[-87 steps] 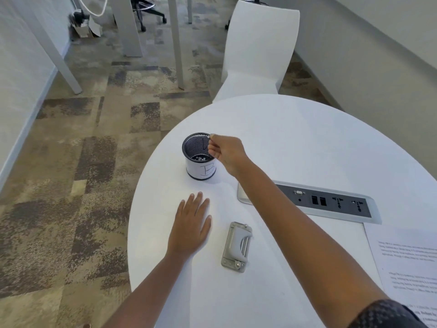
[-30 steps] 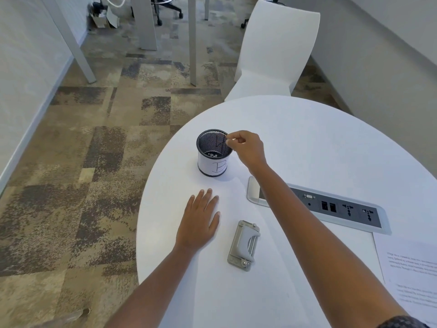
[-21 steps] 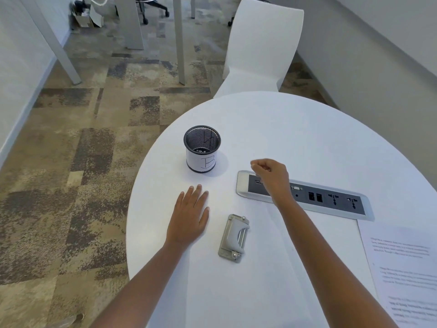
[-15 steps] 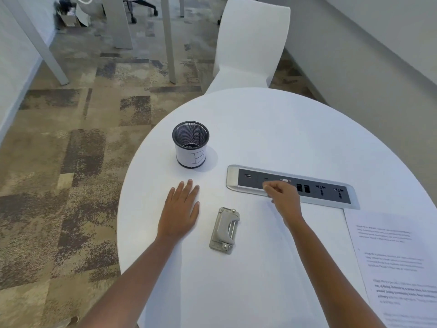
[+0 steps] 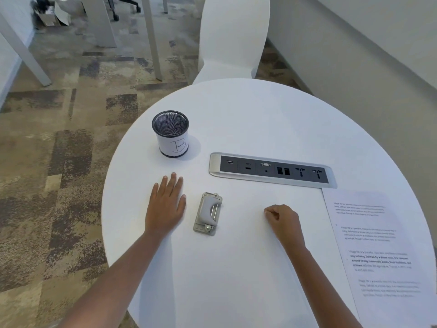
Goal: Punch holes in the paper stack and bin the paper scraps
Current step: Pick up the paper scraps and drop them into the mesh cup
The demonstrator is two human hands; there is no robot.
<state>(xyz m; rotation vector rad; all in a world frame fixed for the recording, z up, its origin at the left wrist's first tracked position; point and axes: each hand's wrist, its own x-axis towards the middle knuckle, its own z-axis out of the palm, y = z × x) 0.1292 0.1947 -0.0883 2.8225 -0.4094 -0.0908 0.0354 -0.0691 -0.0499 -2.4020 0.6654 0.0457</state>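
Right hand (image 5: 282,220) withdrawn from bin (image 5: 173,146), fisted; punch (image 5: 208,213) between it and flat left hand (image 5: 165,207).

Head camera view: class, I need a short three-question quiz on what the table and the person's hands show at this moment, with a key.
1. True or false: the left hand lies flat with straight fingers, to the left of the hole punch.
2. Which letter is written on the label of the mesh cup? A) E B) B C) R
3. Fill the gap: the fingers of the right hand are ____, not straight.

Key: 1 true; 2 B; 3 curled.
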